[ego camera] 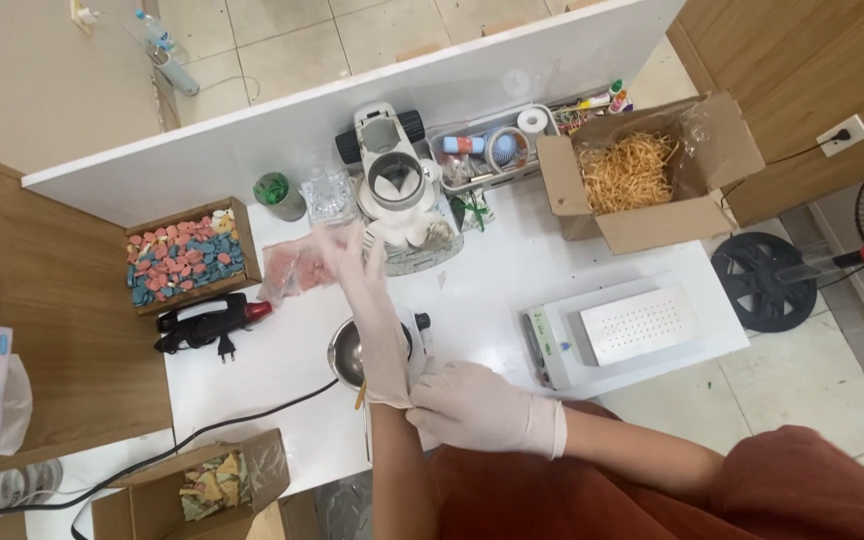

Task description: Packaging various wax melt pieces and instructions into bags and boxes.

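Right hand [482, 408], gloved in white, pinches the cuff of the glove [389, 385] on the left wrist, at the near edge of the white worktop [482, 290]. Left hand [367, 300] is up, fingers spread and loose, gripping nothing, over a small metal pot [349, 352]. Just right, a white perforated box [637, 322] near the right edge. Left, a black glue gun [207, 322]. Further back, a wooden tray of coloured chips [184, 258] at the left edge, a white machine [394, 175] mid-back, and a cardboard box of straw [642, 172] at the far right corner.
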